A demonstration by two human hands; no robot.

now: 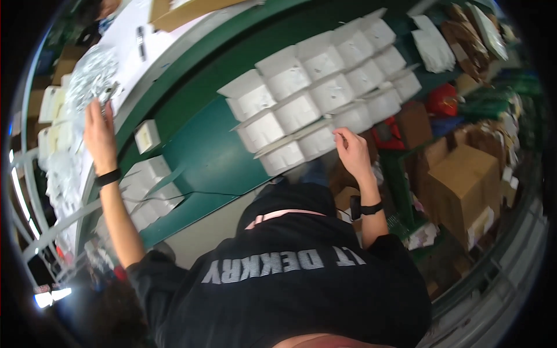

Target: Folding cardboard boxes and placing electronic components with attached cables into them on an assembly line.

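Note:
My left hand (100,138) reaches to the far left, fingers stretched out and a little apart. Its fingertips are at the edge of a pile of shiny clear plastic packets (93,75) on the white table. My right hand (353,153) is closed, fingers curled in toward the thumb, beside the near edge of a block of open white boxes (297,113). Whatever its fingertips pinch, if anything, is too small to make out. The boxes stand in rows with their flaps up, and small items lie in some of them.
The boxes stand on a green bench (203,136). One small white box (147,136) and more white boxes (152,182) lie to the left. A brown carton (464,180) stands at right, near a red bag (442,100). A black marker (141,43) lies on the white table.

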